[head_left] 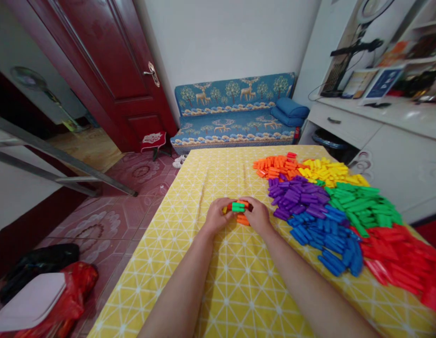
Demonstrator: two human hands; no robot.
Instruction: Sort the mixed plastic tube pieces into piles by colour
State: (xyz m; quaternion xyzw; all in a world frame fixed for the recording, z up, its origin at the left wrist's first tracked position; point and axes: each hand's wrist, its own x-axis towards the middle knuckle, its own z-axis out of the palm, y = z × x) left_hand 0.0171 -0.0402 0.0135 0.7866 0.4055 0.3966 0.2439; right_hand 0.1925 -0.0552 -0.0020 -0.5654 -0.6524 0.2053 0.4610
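Observation:
Between my two hands, over the middle of the table, is a small cluster of plastic pieces; a green piece [238, 207] faces up, with orange pieces [243, 219] below and beside it. A bit of yellow shows by my left fingers. My left hand [218, 215] is closed on the cluster's left side, thumb and fingers pinching it. From the right, my right hand [257, 214] grips the other side with bent fingers. How the pieces join is too small to tell.
Piles of orange [276, 166], yellow [326, 172], purple [298, 196], green [367, 205], blue [326, 234] and red pieces [402, 256] cover the right of the yellow-clothed table [175, 239]. Beyond its far edge stands a blue sofa [235, 115]; a white cabinet [390, 141] is at right.

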